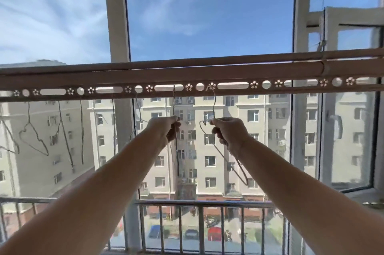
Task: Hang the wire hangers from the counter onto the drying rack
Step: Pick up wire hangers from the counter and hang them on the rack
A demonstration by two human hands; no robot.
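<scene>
The drying rack (pixel 187 76) is a long pale bar with a strip of punched holes, running across the window at head height. Both my arms reach up to it. My left hand (pixel 164 130) grips a thin wire hanger (pixel 174 105) whose hook sits in a slot of the strip. My right hand (pixel 228 132) grips a second wire hanger (pixel 214 107); its hook is at a flower-shaped hole, and its frame (pixel 234 163) hangs down beside my wrist. Several more wire hangers (pixel 34 136) dangle from the rack to the left.
Behind the rack stand white window frames (pixel 118 26), with an open casement (pixel 353 98) at the right. A metal railing (pixel 199 204) crosses below. Apartment blocks and parked cars lie outside.
</scene>
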